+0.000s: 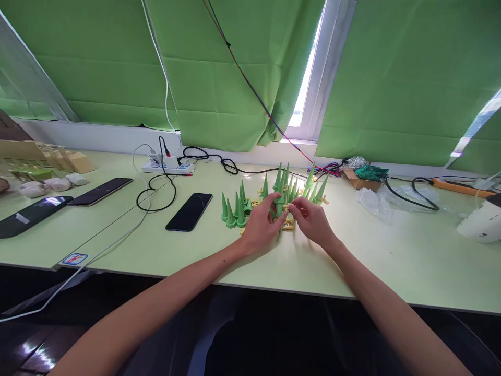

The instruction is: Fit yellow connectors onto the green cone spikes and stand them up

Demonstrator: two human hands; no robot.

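The left hand [262, 222] grips a green cone [279, 208], the right hand [312, 219] pinches a small yellow piece [285, 207] beside it, and upright cones [277, 183] crowded just beyond both could topple if knuckles brush them.

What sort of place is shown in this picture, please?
It looks like a small workshop or an office workroom, though I cannot be certain: a long pale table bears a power strip and a cluster of green cone-shaped pieces.
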